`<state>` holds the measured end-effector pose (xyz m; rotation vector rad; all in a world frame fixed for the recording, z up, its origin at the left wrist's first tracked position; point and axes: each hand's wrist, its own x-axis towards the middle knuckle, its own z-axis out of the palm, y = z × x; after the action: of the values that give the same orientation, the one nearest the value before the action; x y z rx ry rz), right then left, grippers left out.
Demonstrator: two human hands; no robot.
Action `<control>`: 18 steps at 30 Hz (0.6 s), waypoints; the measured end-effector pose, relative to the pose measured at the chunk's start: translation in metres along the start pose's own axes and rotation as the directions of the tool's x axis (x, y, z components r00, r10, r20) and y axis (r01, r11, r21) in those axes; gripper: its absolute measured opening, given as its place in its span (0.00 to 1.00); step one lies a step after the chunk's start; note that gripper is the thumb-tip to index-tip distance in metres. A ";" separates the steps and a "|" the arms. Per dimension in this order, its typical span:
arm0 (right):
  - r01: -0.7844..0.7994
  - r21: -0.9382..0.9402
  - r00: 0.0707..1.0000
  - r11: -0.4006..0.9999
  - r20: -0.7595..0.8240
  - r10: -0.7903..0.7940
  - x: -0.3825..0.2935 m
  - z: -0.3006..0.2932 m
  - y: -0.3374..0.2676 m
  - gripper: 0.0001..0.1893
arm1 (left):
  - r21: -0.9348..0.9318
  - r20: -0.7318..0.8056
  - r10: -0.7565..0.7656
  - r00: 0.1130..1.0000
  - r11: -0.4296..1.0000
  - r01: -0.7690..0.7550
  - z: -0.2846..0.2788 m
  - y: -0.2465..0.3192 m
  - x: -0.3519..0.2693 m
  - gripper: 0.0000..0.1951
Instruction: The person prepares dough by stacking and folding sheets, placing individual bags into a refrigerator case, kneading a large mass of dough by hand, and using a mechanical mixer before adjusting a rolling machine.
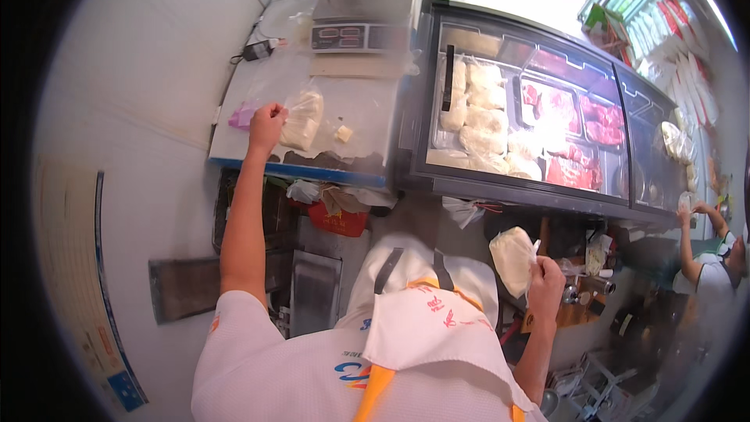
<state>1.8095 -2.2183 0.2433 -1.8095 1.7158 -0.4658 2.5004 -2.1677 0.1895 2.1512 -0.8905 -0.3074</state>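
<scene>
My left hand point(269, 124) grips the gathered neck of a clear plastic bag of pale food point(304, 123), which rests on the white counter point(363, 99). Just right of that bag lies a small yellowish piece point(344, 133). Off to the right, my right hand point(546, 284) pinches the top of another bag of pale food point(511, 261). This second bag hangs in front of the display case, clear of any surface. What exactly the bags contain cannot be told.
Behind the left bag stands a digital scale point(363, 17). A glass-topped display case point(527, 187) holds bagged pale food point(483, 99) and trays of raw red meat point(571, 170). At far right another person point(703, 258) handles a bag. A pink plastic bag point(240, 116) lies by my left hand.
</scene>
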 end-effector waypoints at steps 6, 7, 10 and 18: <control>-0.003 0.053 0.999 0.999 0.033 0.001 0.088 0.003 -0.042 0.07 | 0.214 0.045 -0.029 0.999 0.977 0.018 0.033 -0.040 0.104 0.09; 0.012 0.087 0.999 0.996 0.044 -0.016 0.104 0.005 -0.044 0.07 | 0.259 0.037 -0.023 0.999 0.966 0.012 0.028 -0.047 0.113 0.10; 0.078 0.112 0.994 0.991 0.071 -0.086 0.149 0.004 -0.038 0.07 | 0.538 -0.036 -0.074 0.997 0.839 0.081 0.042 -0.040 0.117 0.09; 0.201 0.101 0.966 0.974 0.142 -0.214 0.236 0.004 -0.032 0.07 | 0.163 0.191 -0.020 0.981 0.987 -0.012 0.243 0.119 0.037 0.12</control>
<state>1.8612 -2.4505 0.2261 -1.9197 1.3907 -0.4670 2.3528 -2.3854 0.1167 2.3033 -1.0518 -0.4643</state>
